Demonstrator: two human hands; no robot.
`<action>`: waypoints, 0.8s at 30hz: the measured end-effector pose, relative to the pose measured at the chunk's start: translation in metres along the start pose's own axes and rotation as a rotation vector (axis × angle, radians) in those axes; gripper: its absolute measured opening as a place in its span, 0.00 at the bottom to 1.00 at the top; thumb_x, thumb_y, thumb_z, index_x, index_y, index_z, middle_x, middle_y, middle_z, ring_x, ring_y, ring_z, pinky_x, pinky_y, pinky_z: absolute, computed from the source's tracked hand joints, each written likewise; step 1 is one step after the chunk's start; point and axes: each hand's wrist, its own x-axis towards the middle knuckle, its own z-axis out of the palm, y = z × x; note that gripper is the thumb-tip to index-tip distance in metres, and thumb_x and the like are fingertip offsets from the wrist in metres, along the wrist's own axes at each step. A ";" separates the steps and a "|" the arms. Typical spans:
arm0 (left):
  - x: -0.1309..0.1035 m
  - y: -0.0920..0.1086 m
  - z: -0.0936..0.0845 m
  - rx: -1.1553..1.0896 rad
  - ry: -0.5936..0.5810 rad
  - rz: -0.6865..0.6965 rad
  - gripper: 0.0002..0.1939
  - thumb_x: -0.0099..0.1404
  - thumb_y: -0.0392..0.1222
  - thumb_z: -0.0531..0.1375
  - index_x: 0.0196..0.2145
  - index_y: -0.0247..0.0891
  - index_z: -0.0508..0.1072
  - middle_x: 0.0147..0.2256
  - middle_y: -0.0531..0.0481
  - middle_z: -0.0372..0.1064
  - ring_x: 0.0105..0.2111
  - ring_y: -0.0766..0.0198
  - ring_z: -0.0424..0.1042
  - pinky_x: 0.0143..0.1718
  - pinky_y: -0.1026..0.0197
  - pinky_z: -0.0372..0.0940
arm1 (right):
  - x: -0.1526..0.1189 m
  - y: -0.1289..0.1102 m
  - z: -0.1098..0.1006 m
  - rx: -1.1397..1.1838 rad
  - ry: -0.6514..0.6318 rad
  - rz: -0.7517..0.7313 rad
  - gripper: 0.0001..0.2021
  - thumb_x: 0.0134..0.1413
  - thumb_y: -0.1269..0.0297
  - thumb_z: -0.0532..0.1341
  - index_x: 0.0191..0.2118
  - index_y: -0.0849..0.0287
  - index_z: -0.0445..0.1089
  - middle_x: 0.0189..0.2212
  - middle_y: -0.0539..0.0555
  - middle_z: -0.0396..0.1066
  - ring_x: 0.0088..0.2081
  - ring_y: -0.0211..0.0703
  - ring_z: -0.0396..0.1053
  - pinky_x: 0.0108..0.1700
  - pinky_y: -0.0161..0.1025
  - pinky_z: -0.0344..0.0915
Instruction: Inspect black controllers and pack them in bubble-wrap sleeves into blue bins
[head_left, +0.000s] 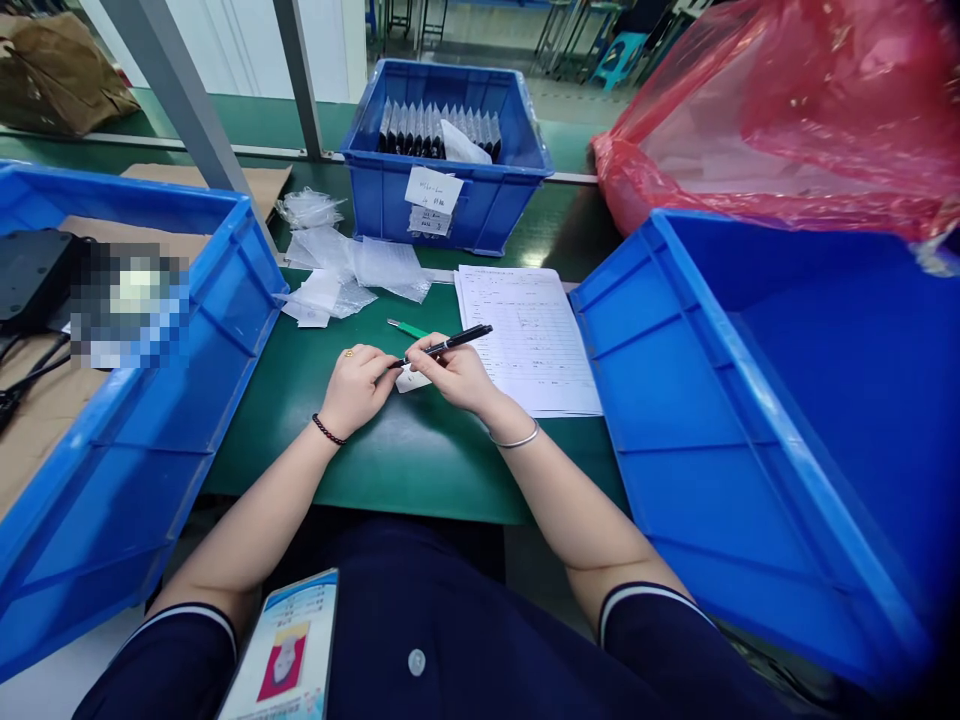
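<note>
A black pen (470,336) lies slanted in my right hand (456,378), whose fingers are closed round it. My left hand (358,388) is pinched at the pen's lower left end; the fingertips partly hide that end. Below the fingertips a small white label (412,379) rests on the green table (390,465), partly covered by my right hand. Just beyond the hands is a green pen-like tool (409,328). Printed sheets with handwriting (534,345) lie to the right of my right hand.
Large blue crates flank the table at left (161,400) and right (690,400). A smaller blue bin (442,190) at the back holds a row of bagged dark items. Clear plastic bags (337,262) lie before it. A red plastic bag (750,110) bulges at back right.
</note>
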 end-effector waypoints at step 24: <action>-0.011 -0.046 -0.005 0.088 0.074 -0.210 0.06 0.61 0.41 0.60 0.29 0.38 0.75 0.29 0.47 0.67 0.33 0.57 0.65 0.37 0.55 0.61 | 0.061 -0.021 0.043 -0.482 -0.277 -0.179 0.12 0.62 0.64 0.53 0.29 0.60 0.68 0.24 0.51 0.69 0.28 0.38 0.65 0.33 0.35 0.57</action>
